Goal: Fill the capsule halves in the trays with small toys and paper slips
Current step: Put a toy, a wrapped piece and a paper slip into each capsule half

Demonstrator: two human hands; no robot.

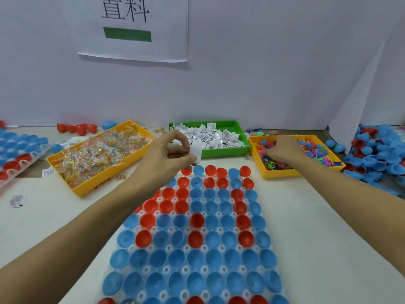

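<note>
Left hand [169,150]: raised above the far left corner of the capsule tray [197,266], forearm reaching in from the lower left, fingers curled, thumb and fingertips pinching a white paper slip [197,153] that hangs at the hand's right edge; how many slips it grips cannot be told. Just below the pinch: the tray's far row of capsule halves [198,216], red and blue, open side up, standing in a clear plastic grid; the hand and wrist hide the tray's far left corner, and the near rows run out of view at the bottom. Contents of the halves are hard to make out; most look bare. Just beyond the pinch: green bin [238,148] heaped with folded white slips. Left of the pinch: long yellow bin [87,187] full of small toys in clear wrappers, with a few loose pieces scattered beside it. Right hand [282,150]: well to the right of the pinch, palm down, arm stretched across from the lower right, fingers curled into the coloured plastic toys [315,152] in a second yellow bin [285,173]; fingertips are buried, so whether it grasps anything cannot be told. Further out: a second tray of halves [19,150] at the far left, cut off by the edge; a loose pile of blue and red halves [377,159] at the far right; a stray slip [17,200] on the table; a printed sheet [135,29] on the back wall, its top cut off.
</note>
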